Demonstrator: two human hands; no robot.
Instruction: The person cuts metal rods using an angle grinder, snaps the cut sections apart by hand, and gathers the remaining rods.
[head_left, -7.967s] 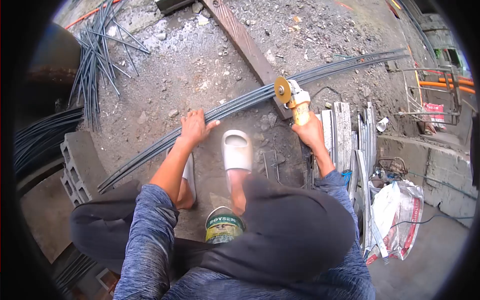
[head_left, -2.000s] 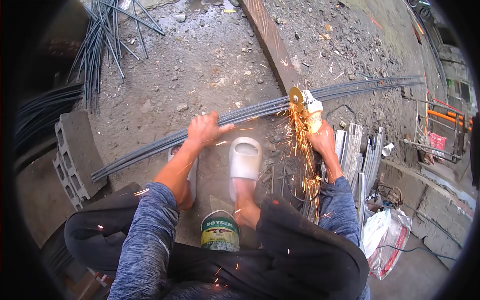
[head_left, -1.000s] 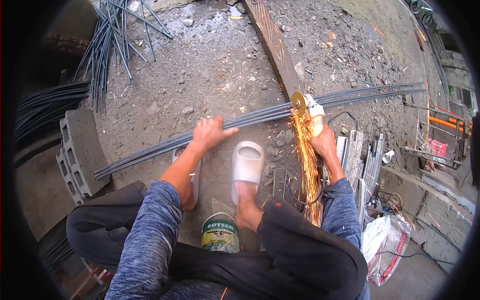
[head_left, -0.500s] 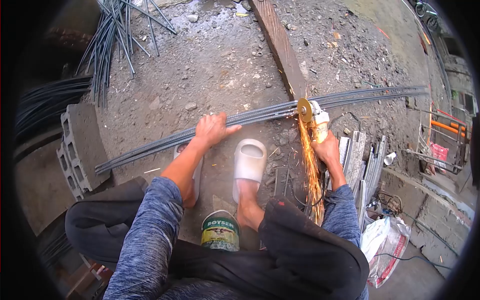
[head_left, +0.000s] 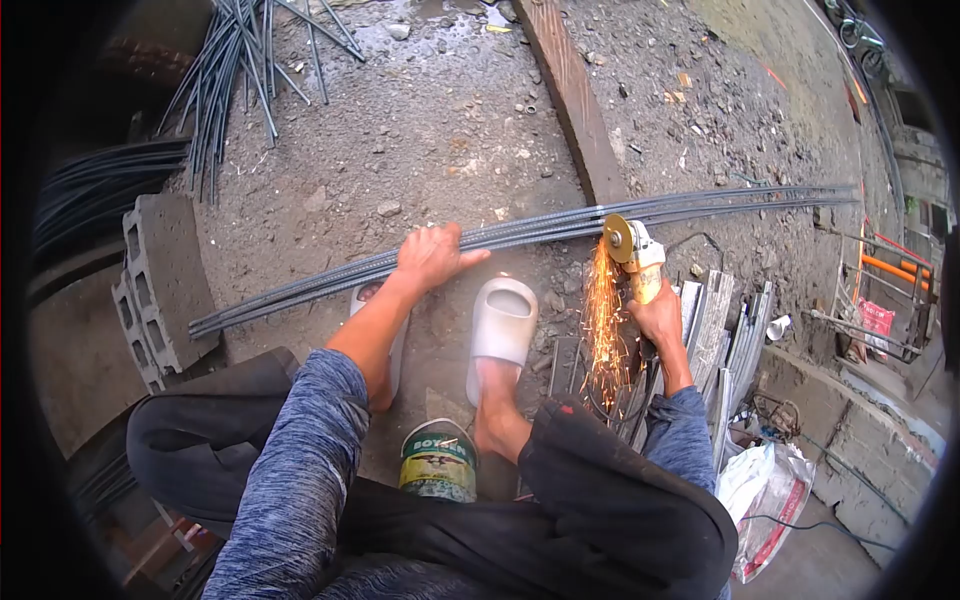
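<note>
Rods (head_left: pixel 545 228) run beneath the left hand (head_left: pixel 432 256), its grip unclear, thumb spread, and rightward past the grinder (head_left: pixel 640 252) the right hand (head_left: pixel 660 314) clasps.

You have soft, even daylight on the ground (head_left: pixel 390 160), with faint shadows and a pale sheen on the wet patch (head_left: pixel 445 10) near the top. The brightest thing is the spray of sparks (head_left: pixel 603 345) below your grinder (head_left: pixel 640 258) — orange, smeared into short streaks. Your steel bars (head_left: pixel 545 227) look fairly sharp, but the lettering on the bucket (head_left: pixel 438 470) is blurry. Your dark trousers (head_left: pixel 625 500) lose detail, and the rods (head_left: pixel 110 185) at left sink into dimness. The wide lens warps shapes toward the margins — a round black border hides the corners.
</note>
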